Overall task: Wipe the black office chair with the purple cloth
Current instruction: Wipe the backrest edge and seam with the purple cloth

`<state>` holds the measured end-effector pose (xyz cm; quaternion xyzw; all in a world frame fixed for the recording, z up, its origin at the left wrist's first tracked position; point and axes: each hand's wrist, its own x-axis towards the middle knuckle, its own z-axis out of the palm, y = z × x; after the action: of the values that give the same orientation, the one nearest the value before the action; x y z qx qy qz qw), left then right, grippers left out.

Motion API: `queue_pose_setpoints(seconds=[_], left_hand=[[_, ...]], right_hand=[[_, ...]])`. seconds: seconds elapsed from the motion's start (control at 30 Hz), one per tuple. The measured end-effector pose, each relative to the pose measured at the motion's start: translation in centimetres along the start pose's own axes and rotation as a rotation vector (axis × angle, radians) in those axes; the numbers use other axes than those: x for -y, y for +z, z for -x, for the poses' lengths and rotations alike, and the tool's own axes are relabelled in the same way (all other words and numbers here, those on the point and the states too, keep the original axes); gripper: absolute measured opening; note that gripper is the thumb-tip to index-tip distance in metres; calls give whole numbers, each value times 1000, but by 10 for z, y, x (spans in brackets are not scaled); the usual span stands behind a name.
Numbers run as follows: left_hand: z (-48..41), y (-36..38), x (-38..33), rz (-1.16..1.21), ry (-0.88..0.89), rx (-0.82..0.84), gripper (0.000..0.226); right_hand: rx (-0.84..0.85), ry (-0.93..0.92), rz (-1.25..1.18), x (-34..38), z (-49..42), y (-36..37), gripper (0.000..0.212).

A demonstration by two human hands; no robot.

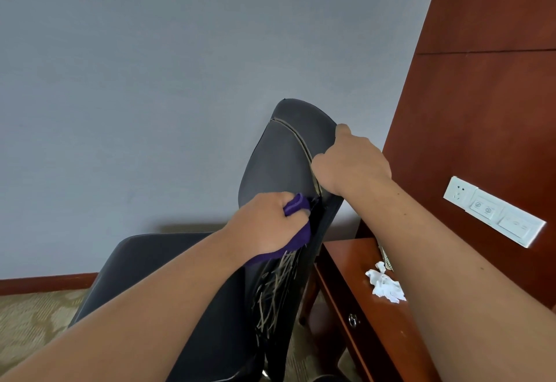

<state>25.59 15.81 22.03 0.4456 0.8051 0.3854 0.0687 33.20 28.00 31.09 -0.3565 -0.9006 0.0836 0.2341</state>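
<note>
purple cloth (296, 225) balled in l hand (264, 225), on chair (279, 156)

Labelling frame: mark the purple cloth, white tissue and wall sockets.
purple cloth (302, 235), head view, lower fold.
white tissue (386, 287), head view, its middle.
wall sockets (484, 208), head view, middle plate.

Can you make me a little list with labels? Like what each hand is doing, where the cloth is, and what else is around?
left hand: grips the purple cloth and presses it on the side edge of the backrest
right hand: holds the backrest's upper edge, fingers curled over it
black chair: cover frayed into strips below the cloth
desk: wooden, right of the chair
tissue: white, crumpled, lying on the desk
sockets: white, on the wooden wall panel at right
</note>
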Motion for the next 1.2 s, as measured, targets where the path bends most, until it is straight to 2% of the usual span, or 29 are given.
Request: queue_pose_setpoints(seconds=[0.13,0.27,0.4,0.5,0.67,0.77,0.87,1.0,1.1,1.2], left_hand=[[-9,1,-27,112,24,-108,30],[-19,2,-35,114,-74,-90,35],[-30,-3,-39,-9,-94,-90,38],[-31,-4,-42,-103,-33,-112,35],[-5,-5,-32,-220,137,4,25],[-6,-13,-31,-274,132,3,26],[-21,-19,-37,-171,66,-58,32],[-25,-14,-41,-166,94,-16,31],[-11,-10,-31,-256,190,-41,24],[2,-4,-10,-450,270,-61,24]], right_hand=[[-17,-3,-19,-1,-2,3,66],[4,7,-35,-6,-3,2,64],[2,7,-36,-4,-5,1,60],[1,8,-45,-4,-4,1,60],[0,7,-54,-5,-1,1,65],[-8,1,-48,0,0,2,65],[-9,0,-41,2,2,2,65],[5,14,-55,-4,6,-1,66],[0,12,-61,-3,7,-1,65],[-4,15,-56,0,6,0,68]])
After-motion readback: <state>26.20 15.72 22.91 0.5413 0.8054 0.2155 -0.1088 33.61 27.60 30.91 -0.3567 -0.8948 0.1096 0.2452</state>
